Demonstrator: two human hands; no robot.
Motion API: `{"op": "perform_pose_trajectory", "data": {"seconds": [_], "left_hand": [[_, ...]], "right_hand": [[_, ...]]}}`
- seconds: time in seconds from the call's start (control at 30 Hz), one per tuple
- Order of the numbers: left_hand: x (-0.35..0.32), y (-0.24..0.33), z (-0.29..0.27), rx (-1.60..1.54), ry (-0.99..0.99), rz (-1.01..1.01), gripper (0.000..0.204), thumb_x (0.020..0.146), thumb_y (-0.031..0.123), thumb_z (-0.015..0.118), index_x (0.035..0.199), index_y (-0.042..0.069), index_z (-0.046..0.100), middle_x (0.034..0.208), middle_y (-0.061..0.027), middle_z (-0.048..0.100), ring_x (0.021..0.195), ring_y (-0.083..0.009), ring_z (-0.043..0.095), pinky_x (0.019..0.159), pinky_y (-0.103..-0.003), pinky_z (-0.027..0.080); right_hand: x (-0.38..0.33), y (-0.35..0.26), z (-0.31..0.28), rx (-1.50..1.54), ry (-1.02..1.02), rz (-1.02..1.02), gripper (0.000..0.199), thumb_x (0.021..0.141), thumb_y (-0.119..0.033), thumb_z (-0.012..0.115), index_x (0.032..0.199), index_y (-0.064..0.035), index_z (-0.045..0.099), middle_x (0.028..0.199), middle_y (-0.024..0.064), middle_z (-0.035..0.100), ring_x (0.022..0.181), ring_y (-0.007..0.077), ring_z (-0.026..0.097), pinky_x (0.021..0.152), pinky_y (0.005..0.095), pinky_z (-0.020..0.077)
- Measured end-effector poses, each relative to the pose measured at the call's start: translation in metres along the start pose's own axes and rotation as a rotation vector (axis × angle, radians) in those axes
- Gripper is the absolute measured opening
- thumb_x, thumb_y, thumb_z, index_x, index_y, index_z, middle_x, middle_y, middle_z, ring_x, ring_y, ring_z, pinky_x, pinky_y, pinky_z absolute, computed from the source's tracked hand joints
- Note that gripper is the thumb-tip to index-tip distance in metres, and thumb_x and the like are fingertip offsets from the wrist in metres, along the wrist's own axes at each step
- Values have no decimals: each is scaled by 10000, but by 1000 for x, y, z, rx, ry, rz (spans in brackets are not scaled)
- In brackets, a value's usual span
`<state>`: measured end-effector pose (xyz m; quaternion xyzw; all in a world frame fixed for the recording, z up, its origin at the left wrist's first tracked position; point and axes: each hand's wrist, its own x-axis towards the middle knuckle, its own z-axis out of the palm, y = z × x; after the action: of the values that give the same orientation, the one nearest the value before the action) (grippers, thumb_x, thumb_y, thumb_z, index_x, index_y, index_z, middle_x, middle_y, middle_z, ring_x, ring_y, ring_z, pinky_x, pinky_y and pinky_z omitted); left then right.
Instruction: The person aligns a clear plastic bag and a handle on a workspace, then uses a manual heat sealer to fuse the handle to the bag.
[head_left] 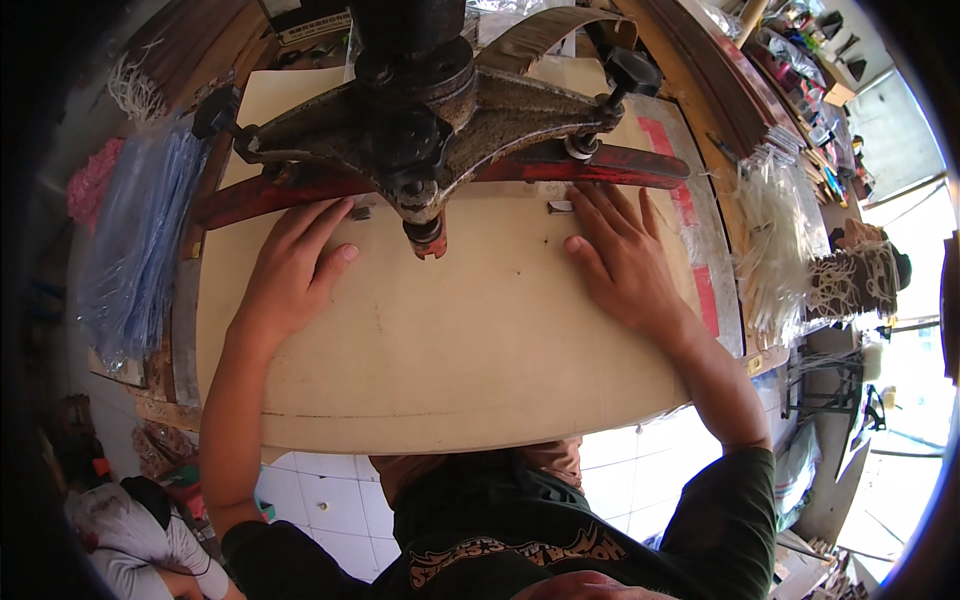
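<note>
A broad tan sheet (450,340) lies across the work surface in front of me. My left hand (295,268) rests flat on its left part, fingers stretched out and thumb apart. On the right part my right hand (622,258) lies with its fingers spread, the tips reaching the red bar (530,172). The bar runs crosswise under a dark cast-metal press head (430,125), whose lower tip stands over the sheet between my hands. A small dark piece (362,213) lies beside my left fingertips, and a similar small piece (560,207) beside my right ones.
Bundles of clear plastic sleeves (140,240) hang at the left edge, and pale strips (775,240) at the right. A brown curved strip (550,35) lies behind the press. Another person (140,535) is at the lower left. Long boards line the far right.
</note>
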<state>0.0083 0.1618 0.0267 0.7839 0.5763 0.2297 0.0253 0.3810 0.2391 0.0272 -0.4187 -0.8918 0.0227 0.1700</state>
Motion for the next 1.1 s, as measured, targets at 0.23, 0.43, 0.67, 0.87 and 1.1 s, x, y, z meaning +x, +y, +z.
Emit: {"op": "perform_pose_trajectory", "data": {"seconds": [0.23,0.43,0.67,0.87,1.1], "left_hand": [[0,-3,3,-56,8,3,450,947,235,631,1316,-16,572,1274,-185,600,1160,-372,558,1023,-435,438],[0,1,-2,-17,20,6,441,938,225,637,1308,-9,581,1275,-169,603,1167,-358,553,1033,-439,427],[-5,2,-7,119,-33,12,445,956,202,591,1359,15,554,1371,-169,560,1257,-364,506,1088,-447,369],[-10,1,-2,158,-17,6,457,971,276,582,1348,19,557,1391,-131,535,1304,-334,464,1132,-493,331],[-15,0,0,175,-25,-18,498,992,323,549,1396,33,519,1406,-136,524,1336,-329,443,1179,-512,274]], "right_hand": [[0,-3,-2,-151,16,-13,550,1023,-406,453,1402,-12,513,1439,172,522,1404,373,394,1200,579,135],[1,-4,-4,-206,24,-39,546,1006,-405,486,1396,-25,530,1432,153,537,1394,369,411,1184,603,165],[1,-5,-2,-183,3,-7,538,1001,-405,493,1404,-51,530,1452,139,523,1392,372,415,1163,638,183],[1,-6,-5,-191,-16,-7,544,1006,-409,476,1420,-58,508,1456,146,518,1376,409,424,1157,628,209],[2,-7,-3,-149,-18,1,544,1004,-405,479,1417,-51,507,1444,163,522,1357,419,438,1117,634,281]]}}
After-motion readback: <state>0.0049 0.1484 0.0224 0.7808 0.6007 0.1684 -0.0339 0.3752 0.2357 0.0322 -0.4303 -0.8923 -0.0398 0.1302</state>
